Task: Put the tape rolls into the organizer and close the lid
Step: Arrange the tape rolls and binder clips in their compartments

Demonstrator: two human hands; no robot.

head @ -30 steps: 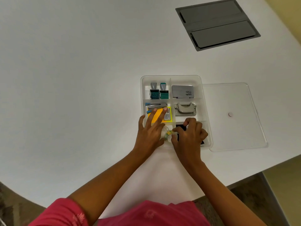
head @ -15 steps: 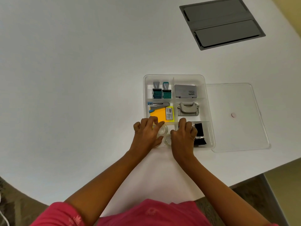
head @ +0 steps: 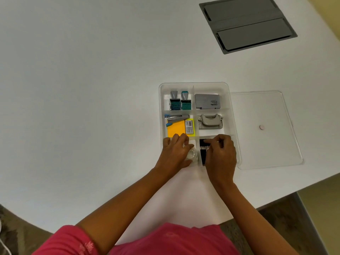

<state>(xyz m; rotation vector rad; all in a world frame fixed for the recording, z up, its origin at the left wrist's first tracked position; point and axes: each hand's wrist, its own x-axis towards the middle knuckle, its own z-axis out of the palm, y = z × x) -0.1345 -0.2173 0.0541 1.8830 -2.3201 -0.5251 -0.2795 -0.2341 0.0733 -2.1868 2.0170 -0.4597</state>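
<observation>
While the table [head: 92, 89] carries the open organizer [head: 232, 115], we see its lid [head: 266, 144] flat just to the right. Our left hand [head: 174, 153] curls loosely on a clear tape roll [head: 247, 155] in the near-left compartment; our right hand [head: 221, 155] pinches something above the black clips [head: 203, 144], what exactly we cannot tell.

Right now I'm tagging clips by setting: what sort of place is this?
Probably an office or meeting room. The white table has a grey flip-lid cable hatch built in, and the clear organizer holds office supplies: stapler, hole punch, sticky notes, stamps.
</observation>
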